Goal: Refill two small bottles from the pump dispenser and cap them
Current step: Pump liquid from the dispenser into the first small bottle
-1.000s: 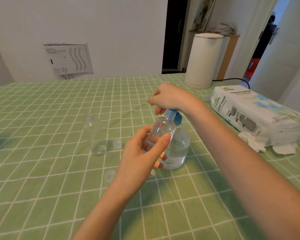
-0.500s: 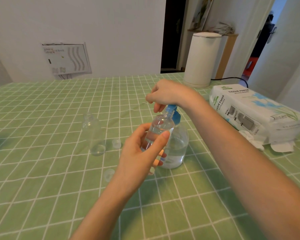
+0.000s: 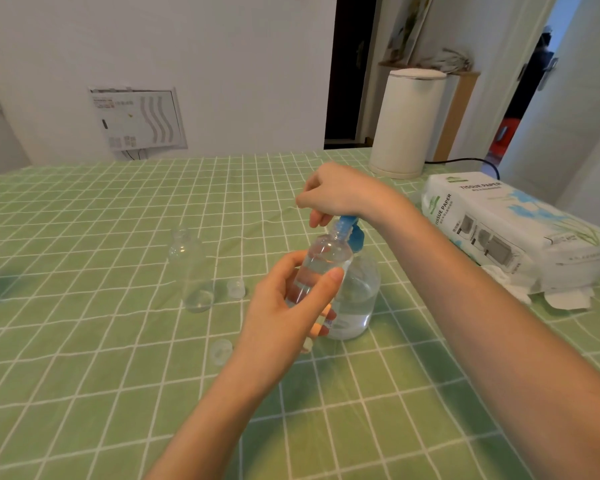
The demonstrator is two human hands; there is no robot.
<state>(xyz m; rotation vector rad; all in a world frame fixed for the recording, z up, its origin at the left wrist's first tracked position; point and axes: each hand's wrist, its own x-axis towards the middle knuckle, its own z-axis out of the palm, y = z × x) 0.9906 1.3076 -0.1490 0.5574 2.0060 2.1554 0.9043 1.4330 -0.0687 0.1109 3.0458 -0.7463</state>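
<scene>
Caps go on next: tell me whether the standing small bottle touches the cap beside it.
Apart. The head view shows green tablecloth between the standing small bottle and the cap.

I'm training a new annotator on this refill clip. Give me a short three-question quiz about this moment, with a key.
1. True or false: the second small bottle, standing left of the pump dispenser, is capped.
2. Multiple choice: the small bottle at the spout is held by A) the left hand, B) the right hand, C) neither.
3. Fill in: ___ loose caps lie on the tablecloth.
Key: 1 false; 2 A; 3 two.
</scene>
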